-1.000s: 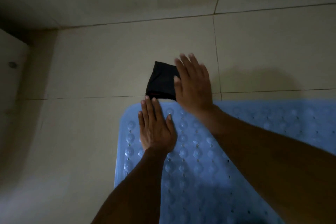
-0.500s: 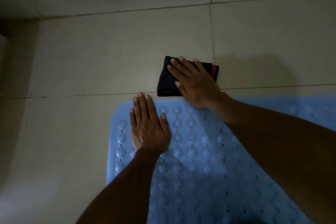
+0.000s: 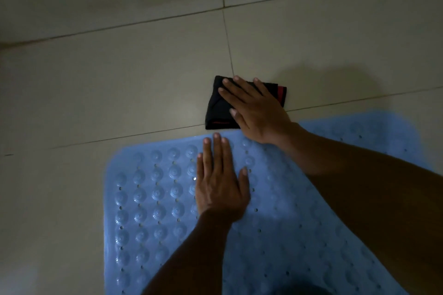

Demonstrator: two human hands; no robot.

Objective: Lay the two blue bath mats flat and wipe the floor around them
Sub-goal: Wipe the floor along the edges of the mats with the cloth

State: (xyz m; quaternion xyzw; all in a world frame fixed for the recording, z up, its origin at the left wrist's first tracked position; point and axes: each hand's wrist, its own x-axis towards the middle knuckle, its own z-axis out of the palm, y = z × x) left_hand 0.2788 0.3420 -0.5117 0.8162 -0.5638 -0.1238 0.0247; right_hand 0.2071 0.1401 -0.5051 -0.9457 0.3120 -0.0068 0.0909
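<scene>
One blue bath mat (image 3: 153, 211) with rows of round bumps and small holes lies flat on the tiled floor and fills the lower half of the view. My left hand (image 3: 219, 182) presses flat on it near its far edge, fingers straight. Just beyond that edge a folded black cloth (image 3: 215, 108) with red trim lies on the floor. My right hand (image 3: 256, 108) rests flat on the cloth with fingers spread. No second mat is in view.
Beige floor tiles (image 3: 107, 79) with dark grout lines stretch to the left of the mat and beyond it. The light is dim, and a shadow falls on the tile to the right of the cloth.
My right hand has slid the black cloth to the right along the mat's far edge. The left hand stays pressed on the mat. The view has shifted right.
</scene>
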